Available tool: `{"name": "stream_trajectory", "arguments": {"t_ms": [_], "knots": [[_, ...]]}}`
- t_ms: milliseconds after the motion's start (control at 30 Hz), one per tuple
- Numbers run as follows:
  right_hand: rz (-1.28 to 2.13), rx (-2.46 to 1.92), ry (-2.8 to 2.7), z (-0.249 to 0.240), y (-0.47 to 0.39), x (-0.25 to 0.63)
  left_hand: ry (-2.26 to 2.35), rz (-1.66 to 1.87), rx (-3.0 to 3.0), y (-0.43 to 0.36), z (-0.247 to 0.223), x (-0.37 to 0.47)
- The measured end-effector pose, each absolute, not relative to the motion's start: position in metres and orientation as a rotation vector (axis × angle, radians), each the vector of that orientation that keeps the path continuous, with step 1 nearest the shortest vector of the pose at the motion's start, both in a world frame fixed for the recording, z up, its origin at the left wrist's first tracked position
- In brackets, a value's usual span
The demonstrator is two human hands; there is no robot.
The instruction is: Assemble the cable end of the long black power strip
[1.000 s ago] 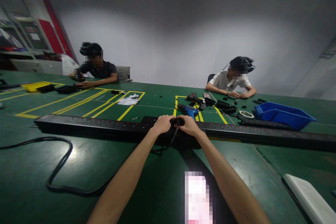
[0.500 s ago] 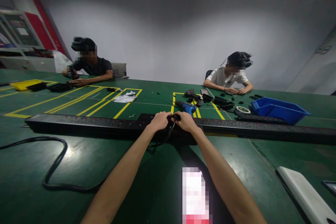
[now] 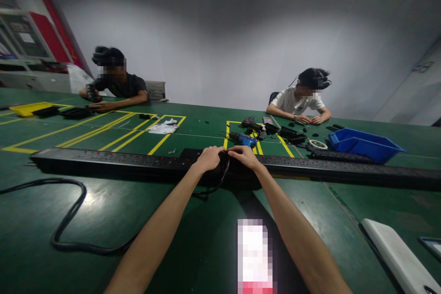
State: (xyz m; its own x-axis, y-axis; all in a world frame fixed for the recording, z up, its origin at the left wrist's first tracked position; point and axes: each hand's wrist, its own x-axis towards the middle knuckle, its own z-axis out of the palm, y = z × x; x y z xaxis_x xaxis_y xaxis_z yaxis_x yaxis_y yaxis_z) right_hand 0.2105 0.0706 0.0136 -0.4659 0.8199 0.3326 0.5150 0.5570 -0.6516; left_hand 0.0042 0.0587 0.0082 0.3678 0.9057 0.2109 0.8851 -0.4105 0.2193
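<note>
Plain grey wall (image 3: 213,55) at the back, and a big green bench (image 3: 344,239) marked with yellow tape lines. A long black bar with rows of sockets (image 3: 113,161) runs left to right right across it. Both hands are at its middle: the left hand (image 3: 208,159) and right hand (image 3: 244,156) have bent fingers, tips almost meeting over the upper end of a thin black cable (image 3: 225,172) that loops down the near side. Too dark in there to tell if either one's really gripping it. Thicker black cord (image 3: 82,189) snakes over the near left; can't tell if they're connected. Just past the right hand there's a blue drill (image 3: 245,140), with a blue bin (image 3: 365,144) farther right and a white slab (image 3: 392,248) near right. Two people sit on the far side, a dark shirt (image 3: 132,86) left and a white shirt (image 3: 287,101) right.
</note>
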Motion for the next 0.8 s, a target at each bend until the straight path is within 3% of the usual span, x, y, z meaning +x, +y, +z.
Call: {"name": "stream_trajectory", "arguments": {"t_ms": [333,567,800], "knots": [[-0.104,-1.263,-2.56,0.029,0.065,0.196,1.691,0.4,2.528,0.057,0.011,0.005],[-0.289,-1.453,-2.652,0.034,0.068,0.178,1.688,0.414,2.532,0.059,0.009,0.005],[-0.24,-1.468,-2.572,0.028,0.068,0.18,1.699,0.409,2.531,0.06,0.006,0.004]]}}
